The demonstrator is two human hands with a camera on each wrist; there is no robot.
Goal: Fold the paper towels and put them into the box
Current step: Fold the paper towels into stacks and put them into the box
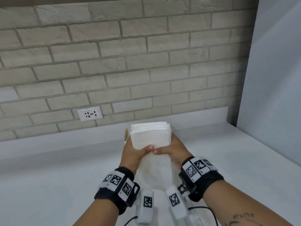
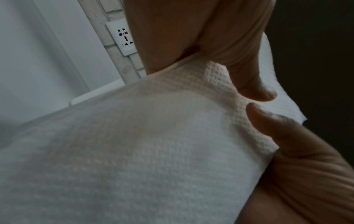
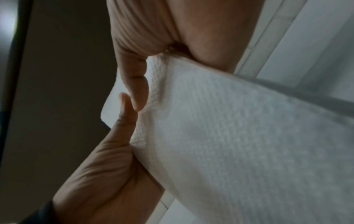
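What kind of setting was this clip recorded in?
Probably an indoor kitchen or utility counter: a plain white countertop runs along a pale brick-pattern wall with a multi-socket wall outlet just above it. Both hands hold paper towels over the counter.

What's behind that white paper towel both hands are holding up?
Behind the paper towel, a stack of folded white sheets shows above its top edge, and a sliver of something beige peeks out left. The left hand and right hand cover the rest.
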